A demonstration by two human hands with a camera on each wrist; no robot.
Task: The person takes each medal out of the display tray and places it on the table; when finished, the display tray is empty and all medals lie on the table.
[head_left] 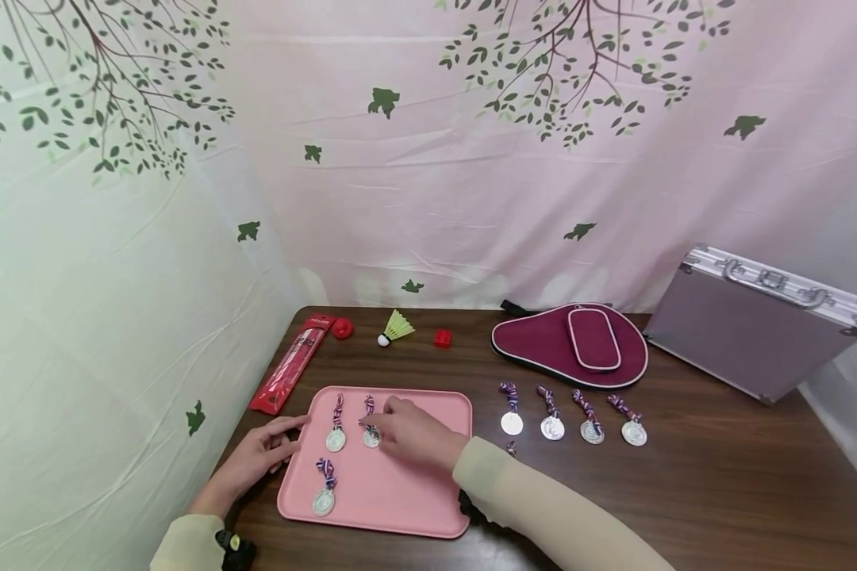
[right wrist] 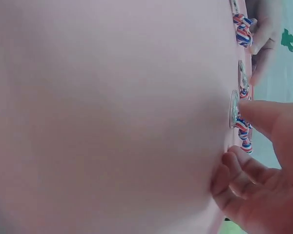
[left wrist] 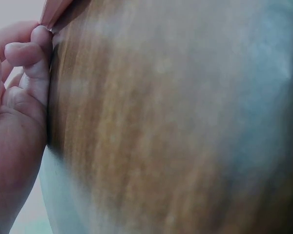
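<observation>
My right hand (head_left: 410,432) is over the pink tray (head_left: 400,507), its fingertips at a silver medal (head_left: 371,438) with a knotted striped ribbon. In the right wrist view the thumb (right wrist: 259,114) is beside that medal (right wrist: 234,109), which lies on the tray, and the other fingers bend down close to the tray surface. Two more medals lie on the tray, one at the upper left (head_left: 336,440) and one at the lower left (head_left: 324,502). My left hand (head_left: 260,452) rests at the tray's left rim with fingertips touching it.
Right of the tray several medals (head_left: 552,428) lie in a row; another ribbon (head_left: 511,449) peeks out past my sleeve. Behind are a red pen packet (head_left: 296,361), a red round object (head_left: 342,328), a shuttlecock (head_left: 396,327), a red toy brick (head_left: 443,339), a maroon paddle case (head_left: 543,341) and a metal case (head_left: 750,333).
</observation>
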